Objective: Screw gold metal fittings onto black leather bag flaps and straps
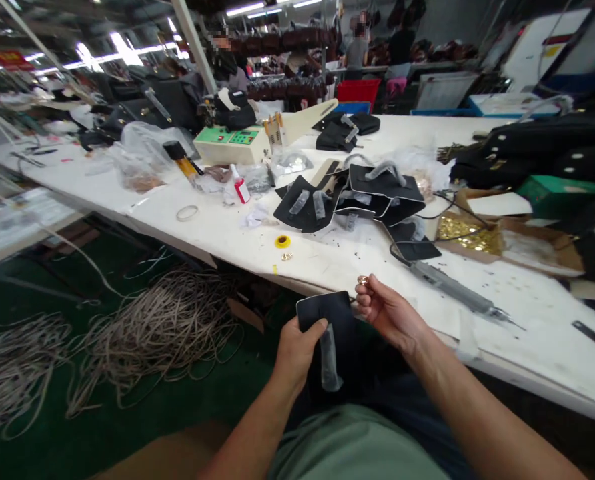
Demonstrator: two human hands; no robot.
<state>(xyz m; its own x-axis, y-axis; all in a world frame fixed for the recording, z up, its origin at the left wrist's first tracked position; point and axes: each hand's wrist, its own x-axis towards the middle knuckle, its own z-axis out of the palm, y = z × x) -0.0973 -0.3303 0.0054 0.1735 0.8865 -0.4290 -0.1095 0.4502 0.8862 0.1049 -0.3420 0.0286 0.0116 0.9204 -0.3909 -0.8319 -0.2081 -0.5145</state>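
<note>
My left hand (pixel 300 343) grips a black flat panel (pixel 331 308) by its left edge, thumb on top, just below the table's front edge. A strip wrapped in clear plastic (pixel 329 363) runs down the panel's face. To the right, my right hand (pixel 382 308) pinches a small gold-coloured metal fitting (pixel 362 281) between thumb and fingertips, apart from the panel. Similar small gold fittings (pixel 287 257) lie on the table beside a yellow ring-shaped piece (pixel 282 242). More black panels (pixel 305 205) with plastic-wrapped strips are piled farther back.
A grey electric screwdriver (pixel 452 290) lies at right on the white table (pixel 532 360). Behind it stands a cardboard box of gold parts (pixel 465 233). A red-and-white bottle (pixel 239 185) and a green-panelled machine (pixel 232 141) are farther back. Piled cords (pixel 162 333) cover the floor at left.
</note>
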